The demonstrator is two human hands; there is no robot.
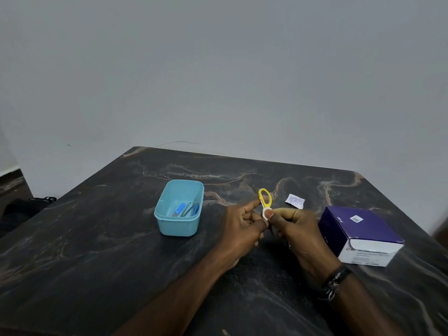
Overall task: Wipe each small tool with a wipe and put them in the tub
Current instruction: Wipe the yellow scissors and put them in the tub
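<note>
Both hands meet over the middle of the table (101, 238), raised a little off it so the work sits right under the person's eyes. The left hand (242, 223) curls round the scissors (265, 200), yellow loops pointing toward the far edge and the blades down between the palms, where I can barely make them out. The right hand (293, 225) pinches a small white wipe (266, 212) just below the loops; I take it the grip is split this way so one hand steadies while the other rubs.

The tub (179, 225) stands just left of the hands, within easy reach for the drop. Inside lie a blue-handled tool (180, 209) and thin dark tools (190, 209), tweezers perhaps, so the scissors look like the last piece.

A torn wrapper (295, 201) lies beyond the right hand, toward the far edge. The box (361, 234) sits near the right edge, its opened end toward the near side, handy for pulling another wipe.
</note>
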